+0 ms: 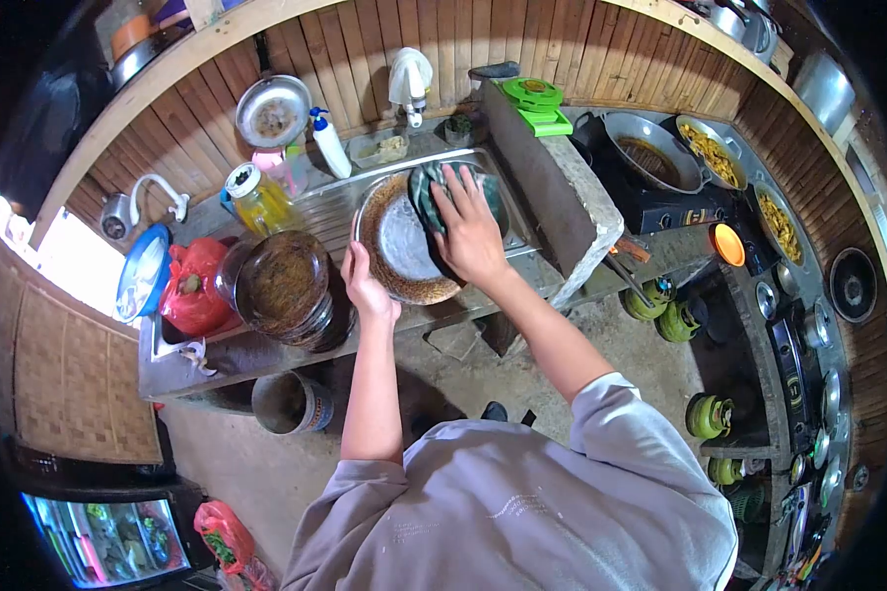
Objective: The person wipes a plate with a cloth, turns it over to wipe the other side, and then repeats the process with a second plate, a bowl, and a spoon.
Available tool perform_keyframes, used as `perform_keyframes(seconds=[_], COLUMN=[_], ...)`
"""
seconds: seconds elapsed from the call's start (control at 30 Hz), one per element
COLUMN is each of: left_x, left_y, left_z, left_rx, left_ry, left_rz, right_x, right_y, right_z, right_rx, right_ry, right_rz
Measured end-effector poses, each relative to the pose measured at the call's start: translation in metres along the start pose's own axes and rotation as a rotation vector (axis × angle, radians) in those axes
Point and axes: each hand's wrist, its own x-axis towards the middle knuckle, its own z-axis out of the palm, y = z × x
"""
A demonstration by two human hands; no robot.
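Observation:
A round metal plate [400,232] with a brown, speckled rim is tilted over the sink. My left hand [368,280] grips its rim at the lower left, thumb up along the edge. A dark green patterned cloth [426,193] lies on the plate's upper right, and my right hand [468,225] presses it down with the fingers stretched over it. Part of the plate is hidden under the cloth and hand. Left of my left hand stands a stack of brown-patterned plates [284,281] at the counter's front edge.
Behind are the metal sink [337,210], a tap [414,96], a white pump bottle [331,146] and a jar with yellow contents [262,202]. A red bag [197,286] sits left. A concrete divider [562,187] separates the stove and wok [650,153] at right. A bucket [288,404] stands below.

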Motion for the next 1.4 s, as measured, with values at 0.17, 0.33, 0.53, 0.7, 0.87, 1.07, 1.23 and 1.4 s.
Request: perform_keyframes(seconds=[0.17, 0.33, 0.53, 0.7, 0.87, 1.07, 1.23, 1.4], left_x=[-0.001, 0.01, 0.007, 0.004, 0.003, -0.001, -0.001, 0.001], left_y=[0.002, 0.013, 0.014, -0.001, 0.007, 0.013, 0.007, 0.009], left_z=[0.022, -0.003, -0.001, 0.013, 0.0, 0.006, 0.01, -0.001], left_rx=[-0.062, -0.048, -0.082, -0.123, -0.137, -0.14, -0.083, -0.071], left_ry=[0.098, 0.025, 0.039, 0.07, 0.116, 0.16, 0.119, 0.115], left_rz=[-0.093, -0.032, -0.099, -0.147, -0.161, -0.156, -0.134, -0.13], right_x=[0.013, -0.033, -0.007, 0.01, -0.012, -0.014, -0.023, -0.034], right_y=[-0.025, -0.03, 0.015, -0.012, -0.014, -0.009, -0.013, -0.007], right_z=[0.009, -0.004, -0.003, 0.004, -0.004, -0.008, 0.007, -0.003], right_rx=[0.14, 0.295, 0.097, 0.283, 0.388, 0.113, 0.347, 0.175], right_ry=[-0.042, -0.341, -0.137, -0.151, -0.258, -0.096, -0.233, -0.252], right_rz=[-0.132, -0.351, -0.144, -0.265, -0.297, -0.116, -0.114, -0.307])
